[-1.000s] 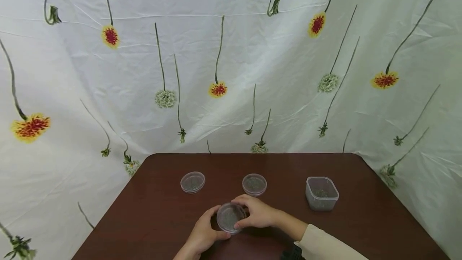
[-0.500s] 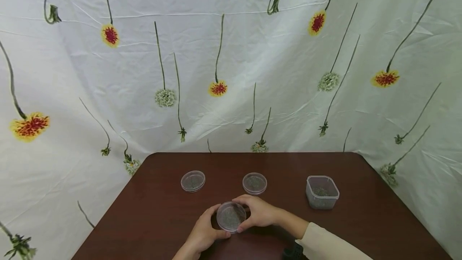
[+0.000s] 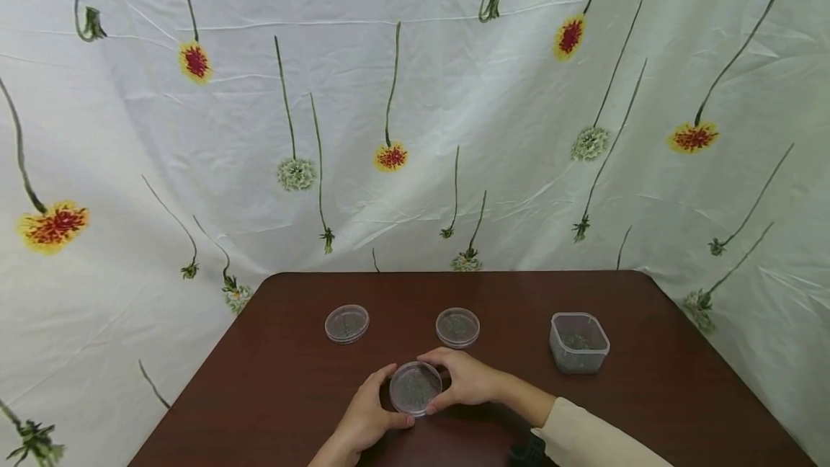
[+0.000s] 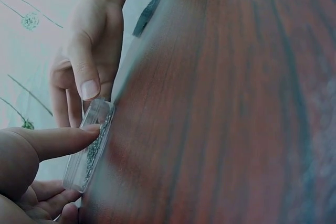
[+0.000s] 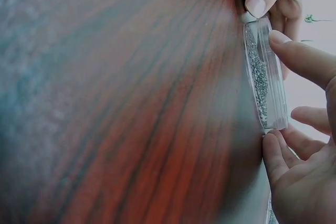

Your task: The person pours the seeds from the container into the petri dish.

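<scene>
A clear round petri dish [image 3: 415, 388] with its lid on sits low over the near middle of the table, between both hands. Small grey granules lie in a layer inside it, plain to see from the side in the left wrist view. My left hand [image 3: 364, 413] holds the dish's left side, thumb at the near edge and fingers round the far left. From the right, my right hand [image 3: 468, 379] grips the rim, with fingertips at the far edge and thumb at the near right edge. The right wrist view shows the dish [image 5: 266, 74] edge-on, close over the tabletop.
Two more lidded petri dishes stand farther back, a left dish [image 3: 346, 324] and a middle dish [image 3: 457, 328], each with grey contents. A square translucent plastic tub [image 3: 579, 362] holding similar material is at the right. Behind the dark brown table [image 3: 272, 352] hangs a flower-printed cloth [image 3: 506, 107].
The right thumb has shifted from over the dish's lid to its near right edge. The dish appears a little flatter, and the head view has tilted slightly down.
</scene>
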Demonstrator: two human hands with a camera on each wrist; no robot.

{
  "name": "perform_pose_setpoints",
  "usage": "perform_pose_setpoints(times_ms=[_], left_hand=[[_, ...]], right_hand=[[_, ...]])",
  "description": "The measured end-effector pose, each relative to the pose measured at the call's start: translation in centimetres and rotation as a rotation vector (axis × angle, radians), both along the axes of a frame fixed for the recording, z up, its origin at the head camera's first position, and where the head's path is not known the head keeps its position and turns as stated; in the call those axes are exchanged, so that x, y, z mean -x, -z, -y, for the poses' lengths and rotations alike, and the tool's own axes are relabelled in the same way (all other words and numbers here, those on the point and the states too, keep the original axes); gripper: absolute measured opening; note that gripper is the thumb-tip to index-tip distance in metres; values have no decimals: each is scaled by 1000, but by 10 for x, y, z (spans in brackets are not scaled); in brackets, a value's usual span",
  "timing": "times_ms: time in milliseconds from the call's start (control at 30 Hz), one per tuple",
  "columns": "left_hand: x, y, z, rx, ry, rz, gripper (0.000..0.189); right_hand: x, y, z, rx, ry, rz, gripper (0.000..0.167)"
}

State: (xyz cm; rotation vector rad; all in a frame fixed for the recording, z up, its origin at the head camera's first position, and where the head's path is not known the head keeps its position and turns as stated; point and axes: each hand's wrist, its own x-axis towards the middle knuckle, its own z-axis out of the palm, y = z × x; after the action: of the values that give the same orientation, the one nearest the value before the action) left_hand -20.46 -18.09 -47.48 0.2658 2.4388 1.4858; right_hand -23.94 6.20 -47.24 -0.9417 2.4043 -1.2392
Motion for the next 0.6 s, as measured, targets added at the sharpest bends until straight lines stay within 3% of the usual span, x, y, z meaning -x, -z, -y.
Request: perform_pose_setpoints(times_ms=[267, 433, 533, 600], left_hand=[[0, -1, 2, -34, 8, 5, 97], [3, -7, 7, -64, 23, 23, 88], [7, -17, 11, -55, 1, -29, 82], [11, -25, 14, -16, -14, -127, 77]], right_hand=[[-4, -6, -13, 36, 29, 9, 76], [-3, -25, -29, 37, 84, -74, 72], [-2, -41, -44, -12, 136, -169, 71], [-3, -52, -57, -71, 180, -252, 70]])
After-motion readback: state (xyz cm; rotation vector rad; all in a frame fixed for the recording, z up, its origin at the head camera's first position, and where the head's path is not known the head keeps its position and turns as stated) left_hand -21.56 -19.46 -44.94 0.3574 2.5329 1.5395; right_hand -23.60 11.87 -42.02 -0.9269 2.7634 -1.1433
